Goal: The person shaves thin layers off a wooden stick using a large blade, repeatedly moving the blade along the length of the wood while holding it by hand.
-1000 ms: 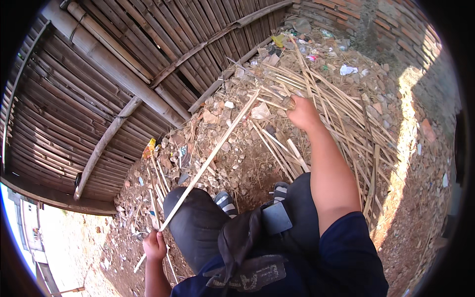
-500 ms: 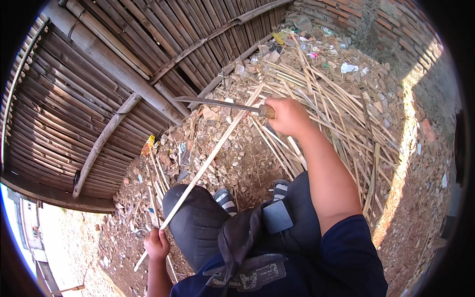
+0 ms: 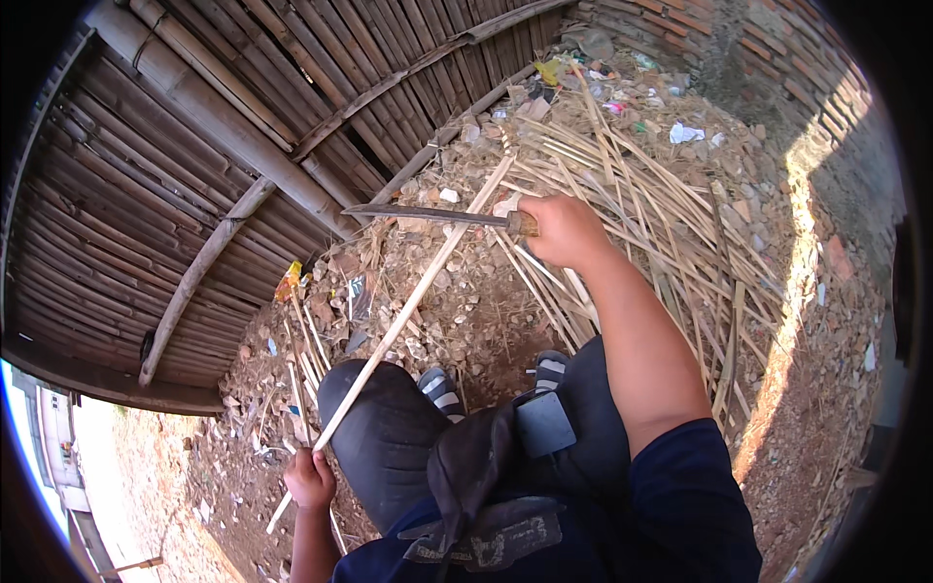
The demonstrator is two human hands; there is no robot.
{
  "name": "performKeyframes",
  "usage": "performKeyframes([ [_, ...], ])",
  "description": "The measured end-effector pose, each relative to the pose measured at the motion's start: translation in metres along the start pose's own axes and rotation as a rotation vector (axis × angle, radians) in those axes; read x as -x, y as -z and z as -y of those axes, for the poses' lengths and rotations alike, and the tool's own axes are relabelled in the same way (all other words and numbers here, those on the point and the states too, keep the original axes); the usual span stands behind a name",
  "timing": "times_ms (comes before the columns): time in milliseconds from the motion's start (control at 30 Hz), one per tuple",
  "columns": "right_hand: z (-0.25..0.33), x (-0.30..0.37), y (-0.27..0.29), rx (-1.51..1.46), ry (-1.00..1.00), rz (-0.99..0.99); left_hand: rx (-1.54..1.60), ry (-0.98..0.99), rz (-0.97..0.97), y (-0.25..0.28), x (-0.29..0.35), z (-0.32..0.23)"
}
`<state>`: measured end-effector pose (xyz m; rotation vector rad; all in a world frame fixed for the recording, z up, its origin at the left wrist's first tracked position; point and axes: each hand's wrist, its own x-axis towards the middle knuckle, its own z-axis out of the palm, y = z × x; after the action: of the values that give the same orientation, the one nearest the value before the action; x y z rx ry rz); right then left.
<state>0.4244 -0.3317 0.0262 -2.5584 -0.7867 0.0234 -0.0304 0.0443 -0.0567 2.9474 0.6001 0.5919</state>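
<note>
My left hand (image 3: pixel 310 477) is closed round the lower part of a long pale bamboo strip (image 3: pixel 398 323). The strip slants up over my left knee toward the far middle, and a short end sticks out below the hand. In my right hand (image 3: pixel 564 231) is the wooden handle of a machete (image 3: pixel 428 213). Its long dark blade points left and crosses the strip near the far end; whether the edge presses into the strip I cannot tell.
Many split bamboo strips (image 3: pixel 671 243) lie heaped at the right. A bamboo slat wall (image 3: pixel 146 214) stands at the left, a brick wall (image 3: pixel 671 24) at the far right. Stones and litter cover the ground. A dark flat rectangular thing (image 3: pixel 546 425) rests on my lap.
The machete blade has come slightly nearer along the strip, its tip lower than before. My left hand keeps nearly the same place on the strip.
</note>
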Motion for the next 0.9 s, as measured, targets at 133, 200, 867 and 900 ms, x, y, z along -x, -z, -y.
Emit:
performKeyframes([
  [133, -0.057, -0.009, -0.022, -0.238, -0.289, -0.102, -0.008, -0.049, -0.026, -0.002, -0.015, 0.002],
  [200, -0.051, -0.006, -0.026, -0.161, -0.291, -0.138, -0.084, -0.088, 0.021, 0.009, -0.021, 0.002],
  [867, -0.076, -0.011, -0.031, -0.271, -0.451, -0.179, 0.014, 0.041, 0.037, 0.003, 0.021, 0.02],
  [900, -0.073, -0.012, -0.028, -0.28, -0.419, -0.183, 0.056, 0.054, 0.051, 0.0, 0.019, 0.019],
])
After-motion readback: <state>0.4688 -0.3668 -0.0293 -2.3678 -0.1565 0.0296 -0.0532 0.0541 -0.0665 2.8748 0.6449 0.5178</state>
